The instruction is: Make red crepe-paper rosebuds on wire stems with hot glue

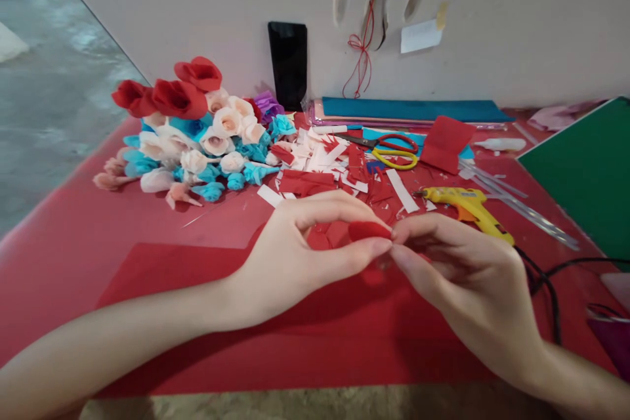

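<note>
Between both hands, just above the table, is a small red petal-shaped paper piece (368, 231). My left hand (315, 243) pinches it between thumb and fingers. The thumb and forefinger of my right hand (457, 275) are closed at its right end, fingertips meeting those of the left. More red paper pieces (335, 234) lie behind the left hand, partly hidden. A large red paper sheet (172, 275) is spread under the hands. To the right of my right hand, a yellow glue gun (467, 207) lies on its side.
Paper flowers (197, 138) in red, white and blue are heaped at the back left. Paper scraps (325, 157) and scissors (388, 144) lie behind the hands. A black phone (289, 65) leans on the wall. Clear glue sticks (522, 207) and a black cord (551, 282) are at right.
</note>
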Available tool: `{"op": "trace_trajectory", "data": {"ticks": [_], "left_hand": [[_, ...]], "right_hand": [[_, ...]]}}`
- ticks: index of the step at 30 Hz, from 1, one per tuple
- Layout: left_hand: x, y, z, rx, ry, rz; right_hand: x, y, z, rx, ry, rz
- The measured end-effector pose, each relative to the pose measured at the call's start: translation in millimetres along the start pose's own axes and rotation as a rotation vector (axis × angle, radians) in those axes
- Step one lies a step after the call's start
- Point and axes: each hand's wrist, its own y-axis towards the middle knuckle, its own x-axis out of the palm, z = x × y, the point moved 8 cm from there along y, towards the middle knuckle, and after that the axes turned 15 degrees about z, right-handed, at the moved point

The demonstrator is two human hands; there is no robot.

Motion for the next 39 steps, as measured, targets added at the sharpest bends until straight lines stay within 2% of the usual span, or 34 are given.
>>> {"op": "trace_trajectory", "data": {"ticks": [6, 13, 18, 24, 32, 39], "left_hand": [[-1.6, 1.1, -5.8, -0.055, -0.012, 0.011], [-3.8, 0.6, -5.9, -0.07, -0.122, 0.036], [1.1, 0.1, -3.6, -0.073, -0.108, -0.018], [-1.8, 2.0, 1.7, 0.004, -0.031, 0.023], [-1.6, 0.6, -0.7, -0.008, 0.004, 0.015], [-2.2, 0.7, 0.2, -0.022, 0.006, 0.017]], "right_hand": [[-0.3, -1.3, 3.1, 0.054, 0.054, -0.024], [8.5, -3.4, 6.5, 0.072, 0.061, -0.113], [6.4, -4.3, 3.9, 0.046, 0.081, -0.107], [5.4, -7.2, 5.7, 0.071, 0.117, -0.123], [3.9, -4.6, -0.6, 0.08, 0.142, -0.106], [1.9, -5.1, 3.3, 0.107, 0.152, -0.088]]}}
